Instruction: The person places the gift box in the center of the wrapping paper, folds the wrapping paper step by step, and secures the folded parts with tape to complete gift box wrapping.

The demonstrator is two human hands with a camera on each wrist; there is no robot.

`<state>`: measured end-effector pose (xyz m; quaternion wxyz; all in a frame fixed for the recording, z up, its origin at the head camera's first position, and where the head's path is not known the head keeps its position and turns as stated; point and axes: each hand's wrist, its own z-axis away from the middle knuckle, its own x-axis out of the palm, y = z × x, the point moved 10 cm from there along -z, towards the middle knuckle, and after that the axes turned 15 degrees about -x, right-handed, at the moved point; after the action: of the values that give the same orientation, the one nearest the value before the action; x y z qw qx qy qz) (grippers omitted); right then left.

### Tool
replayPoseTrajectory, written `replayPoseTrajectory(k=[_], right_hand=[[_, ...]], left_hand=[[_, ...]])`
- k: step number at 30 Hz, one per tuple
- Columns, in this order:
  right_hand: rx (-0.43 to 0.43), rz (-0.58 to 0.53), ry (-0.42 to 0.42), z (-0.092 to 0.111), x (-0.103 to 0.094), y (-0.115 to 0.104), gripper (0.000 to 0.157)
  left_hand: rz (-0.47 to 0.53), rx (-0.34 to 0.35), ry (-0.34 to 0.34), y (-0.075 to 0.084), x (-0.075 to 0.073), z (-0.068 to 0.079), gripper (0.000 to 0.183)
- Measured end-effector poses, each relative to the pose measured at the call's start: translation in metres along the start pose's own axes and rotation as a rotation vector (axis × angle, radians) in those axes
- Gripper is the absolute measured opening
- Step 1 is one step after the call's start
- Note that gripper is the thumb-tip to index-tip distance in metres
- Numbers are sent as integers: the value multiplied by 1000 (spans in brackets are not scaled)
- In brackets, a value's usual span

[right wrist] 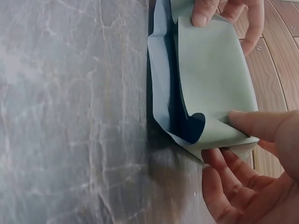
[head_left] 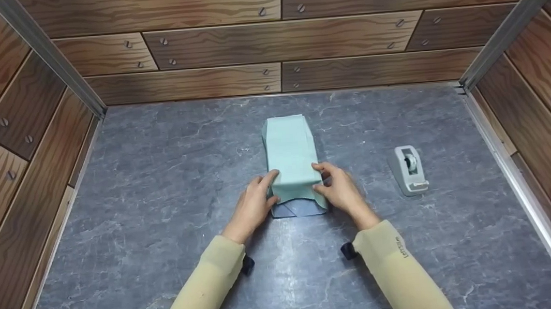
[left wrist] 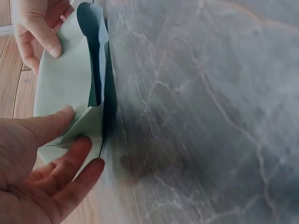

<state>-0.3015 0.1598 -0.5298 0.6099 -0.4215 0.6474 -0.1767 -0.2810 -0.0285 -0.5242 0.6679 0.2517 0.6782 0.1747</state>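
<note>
Head view: even, moderate light is filling the scene; pale glare is whitening the grey tabletop [head_left: 291,269] between the sleeves [head_left: 202,290]; soft shadows are lying alongside. Wrist views: deep shade is gathering inside the green paper [left wrist: 65,84]; diffuse, soft-edged shadow is falling beside it.

Green wrapping [head_left: 290,146] largely hid its interior | below wrapping, both sleeves [head_left: 202,285] ran off-frame | lower right of wrapping, lettering [head_left: 402,247] was illegibly small

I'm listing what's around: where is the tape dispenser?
In the head view, the tape dispenser sits on the gray table, to the right of the right hand and the green paper.
</note>
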Motion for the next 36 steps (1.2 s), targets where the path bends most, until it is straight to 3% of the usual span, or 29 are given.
replayPoseTrajectory(k=[10,16,27,36], right_hand=[[2,48,2,0,1,0,48],[-14,51,12,0,0,-2,48],[30,68,-4,0,3,3,47],[8,69,-9,-8,1,4,47]], left_hand=[[-72,11,85,1,-1,-2,56],[-133,-22,113,0,0,-4,57],[-44,-60,81,7,-2,-10,54],[6,-70,15,10,1,-20,53]])
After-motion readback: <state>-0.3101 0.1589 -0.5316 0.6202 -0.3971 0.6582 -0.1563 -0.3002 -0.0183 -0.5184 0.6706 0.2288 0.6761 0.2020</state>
